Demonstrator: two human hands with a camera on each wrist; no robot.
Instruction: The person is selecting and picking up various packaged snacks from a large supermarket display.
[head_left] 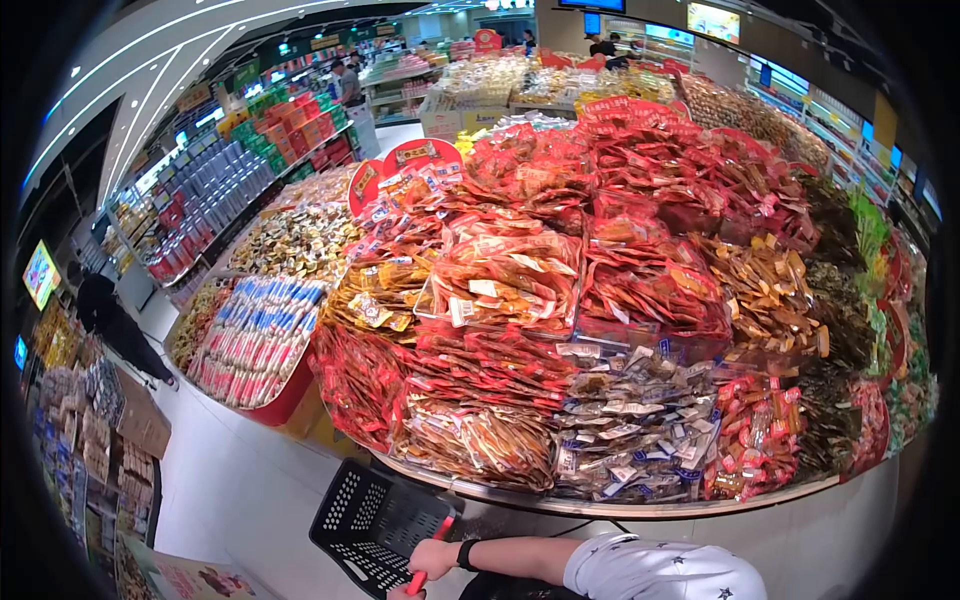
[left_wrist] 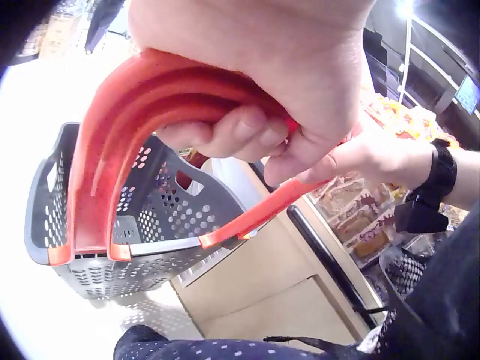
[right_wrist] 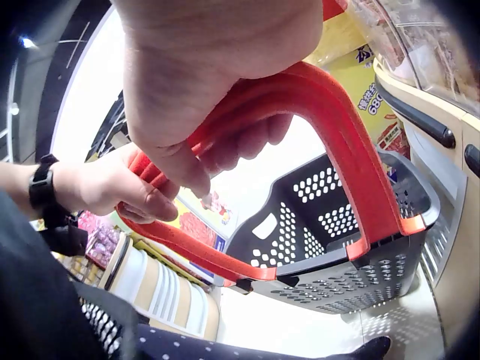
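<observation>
My basket (head_left: 375, 520) hangs low in front of me, just beside the round snack counter (head_left: 640, 508). It looks empty through its holed walls, so I judge the picking not yet begun. My left hand (left_wrist: 247, 75) curls round one red handle (left_wrist: 112, 157), fingers clenched under it; my right hand (right_wrist: 202, 82) grasps the other handle (right_wrist: 337, 135) the same way. Both wrists meet close together above the basket, a watch (head_left: 467, 554) on one

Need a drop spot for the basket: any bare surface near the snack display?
Bare floor left of the basket, between display and side shelves. Display top is packed with snack bags. Both hands, left and right, grip the red handles.
</observation>
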